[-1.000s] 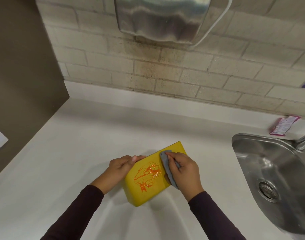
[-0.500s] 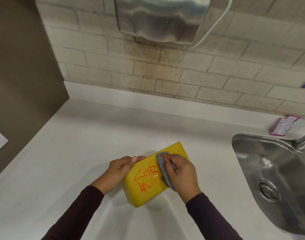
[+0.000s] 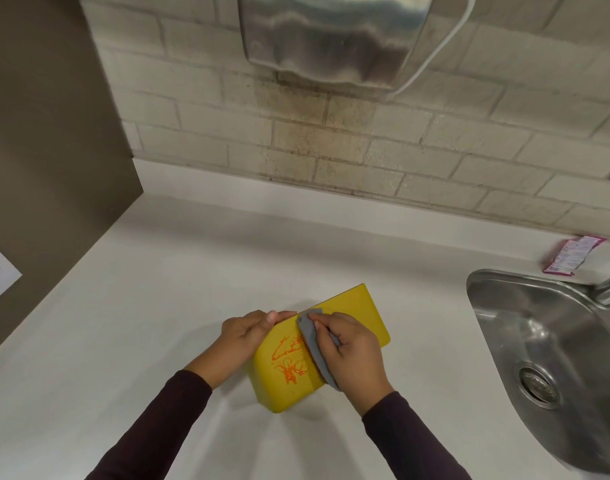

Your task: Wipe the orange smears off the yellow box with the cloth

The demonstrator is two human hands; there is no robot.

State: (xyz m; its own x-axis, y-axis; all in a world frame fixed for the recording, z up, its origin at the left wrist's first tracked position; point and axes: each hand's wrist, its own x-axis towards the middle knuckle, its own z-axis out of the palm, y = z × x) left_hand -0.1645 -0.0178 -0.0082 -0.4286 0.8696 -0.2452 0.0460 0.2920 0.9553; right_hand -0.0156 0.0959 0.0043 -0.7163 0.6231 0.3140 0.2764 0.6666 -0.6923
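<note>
A yellow box (image 3: 362, 313) lies on the white counter in front of me, its broad face up. Orange smears (image 3: 289, 358) cover the left-middle of that face. My left hand (image 3: 244, 337) grips the box's left edge, thumb on the top rim. My right hand (image 3: 352, 355) holds a folded grey cloth (image 3: 312, 344) and presses it onto the face, the cloth's left edge touching the right side of the smears. The hand hides the rest of the cloth and the box's middle.
A steel sink (image 3: 546, 344) with a drain and a tap base lies at the right. A pink packet (image 3: 573, 254) rests by the brick wall. A metal hand dryer (image 3: 331, 36) hangs above. A brown panel (image 3: 47, 168) bounds the counter's left side.
My right hand has slid the cloth leftward across the box face, onto the right part of the orange smears. The left hand and box have stayed put.
</note>
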